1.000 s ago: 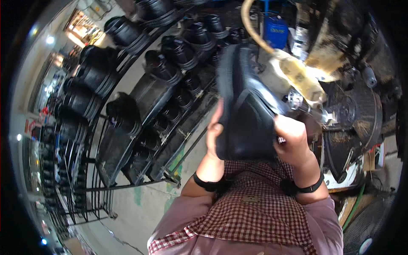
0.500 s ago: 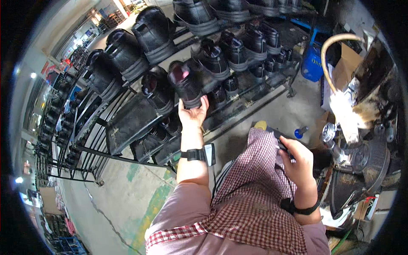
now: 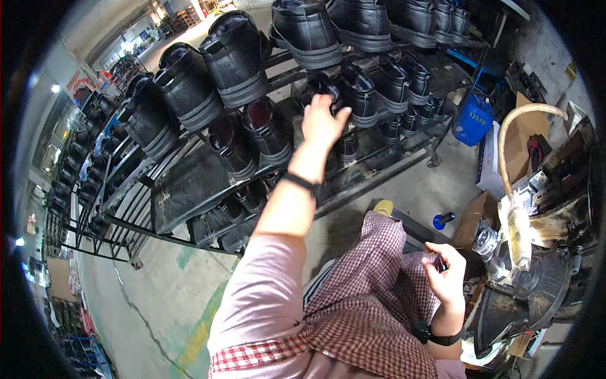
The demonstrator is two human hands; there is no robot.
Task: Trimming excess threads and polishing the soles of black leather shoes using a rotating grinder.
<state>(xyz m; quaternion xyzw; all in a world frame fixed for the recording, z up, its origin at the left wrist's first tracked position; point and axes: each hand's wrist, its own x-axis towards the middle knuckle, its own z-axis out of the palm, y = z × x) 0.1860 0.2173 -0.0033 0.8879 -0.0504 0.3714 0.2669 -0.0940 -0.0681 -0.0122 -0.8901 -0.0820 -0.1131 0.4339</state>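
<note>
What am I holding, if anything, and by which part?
Cannot tell. Your left hand is at a black shoe on the rack, but no clear grip shows; your right hand is curled, and whether it holds something is unclear.

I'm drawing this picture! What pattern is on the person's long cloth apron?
Small dark-red and white checks cover the cloth apron; the head view shows it best.

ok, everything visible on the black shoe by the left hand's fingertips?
Black shoe, leather-looking, dark inside its open top. It appears to stand upright on the rack shelf below the top row, beside another black shoe to its right. The left hand hides much of its lower part; whether they touch can't be told.
</note>
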